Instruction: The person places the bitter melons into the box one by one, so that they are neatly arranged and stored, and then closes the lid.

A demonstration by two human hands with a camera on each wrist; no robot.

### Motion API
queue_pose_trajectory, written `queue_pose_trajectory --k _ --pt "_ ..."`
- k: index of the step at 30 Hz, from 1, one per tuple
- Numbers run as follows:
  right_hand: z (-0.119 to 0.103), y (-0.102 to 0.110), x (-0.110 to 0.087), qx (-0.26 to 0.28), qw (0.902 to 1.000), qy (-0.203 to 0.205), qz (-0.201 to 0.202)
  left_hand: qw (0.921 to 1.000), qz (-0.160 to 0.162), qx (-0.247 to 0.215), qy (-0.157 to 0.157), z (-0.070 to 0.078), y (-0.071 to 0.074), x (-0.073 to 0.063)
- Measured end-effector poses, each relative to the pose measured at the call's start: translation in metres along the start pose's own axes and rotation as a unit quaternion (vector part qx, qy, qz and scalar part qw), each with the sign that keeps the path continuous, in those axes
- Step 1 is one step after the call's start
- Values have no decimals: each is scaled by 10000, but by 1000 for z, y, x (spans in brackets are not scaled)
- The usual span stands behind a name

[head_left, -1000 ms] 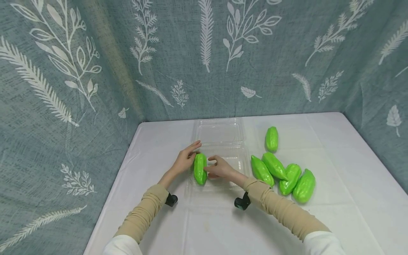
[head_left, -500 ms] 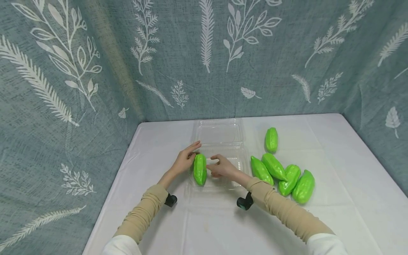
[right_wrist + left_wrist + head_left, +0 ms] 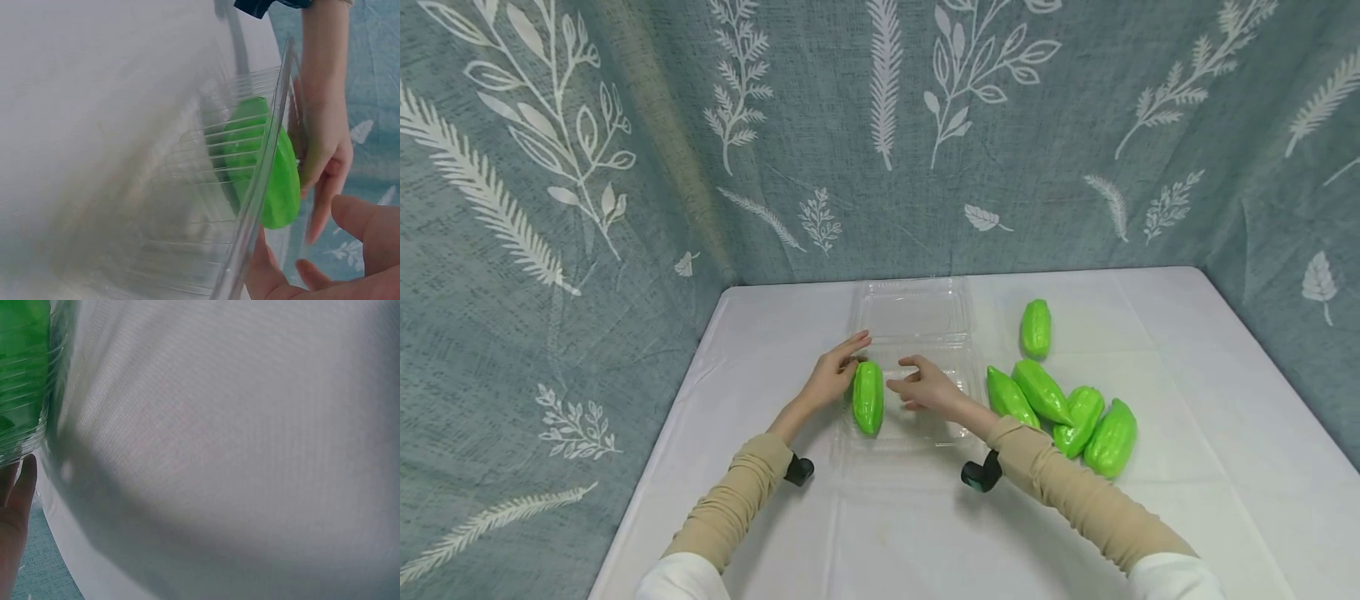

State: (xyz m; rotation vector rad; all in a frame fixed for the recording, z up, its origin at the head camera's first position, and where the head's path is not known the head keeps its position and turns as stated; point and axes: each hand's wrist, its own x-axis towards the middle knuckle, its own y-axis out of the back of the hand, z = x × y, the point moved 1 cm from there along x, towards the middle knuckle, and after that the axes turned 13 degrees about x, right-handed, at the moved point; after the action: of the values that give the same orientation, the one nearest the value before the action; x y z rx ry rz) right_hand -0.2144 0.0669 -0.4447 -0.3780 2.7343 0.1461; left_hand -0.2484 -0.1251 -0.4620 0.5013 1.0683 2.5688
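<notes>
Gourd (image 3: 868,398) is seated along the left side of the clear clamshell (image 3: 951,354); left hand (image 3: 833,375) is extended beside it, right hand (image 3: 930,390) loosely spread, nothing gripped. Rolling could be caused by a nudge.

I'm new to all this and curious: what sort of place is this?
Probably a small staged recording booth: a leaf-patterned curtain hangs behind and beside a white-covered table, with black devices, likely cameras, at both wrists.
</notes>
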Motion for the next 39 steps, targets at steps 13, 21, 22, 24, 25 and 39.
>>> queue_pose_trajectory --k 13,21,22,24,25,39 --pt "-4 5 -8 -1 9999 163 -7 9998 -116 -148 15 21 13 -5" --pt "-5 9 -13 -292 9985 454 38 9999 -26 -127 19 6 3 -2" --pt "-5 10 -14 -348 9981 495 64 9999 1 -114 17 1 1 -1" --pt "-6 11 -15 -434 9974 568 79 9999 46 -113 16 -8 -4 1" --pt "-7 12 -16 -462 9971 596 85 9999 53 -100 8 -11 -5 1" --pt "-14 30 -21 -522 9961 705 49 10000 -33 29 28 -12 -4 2"
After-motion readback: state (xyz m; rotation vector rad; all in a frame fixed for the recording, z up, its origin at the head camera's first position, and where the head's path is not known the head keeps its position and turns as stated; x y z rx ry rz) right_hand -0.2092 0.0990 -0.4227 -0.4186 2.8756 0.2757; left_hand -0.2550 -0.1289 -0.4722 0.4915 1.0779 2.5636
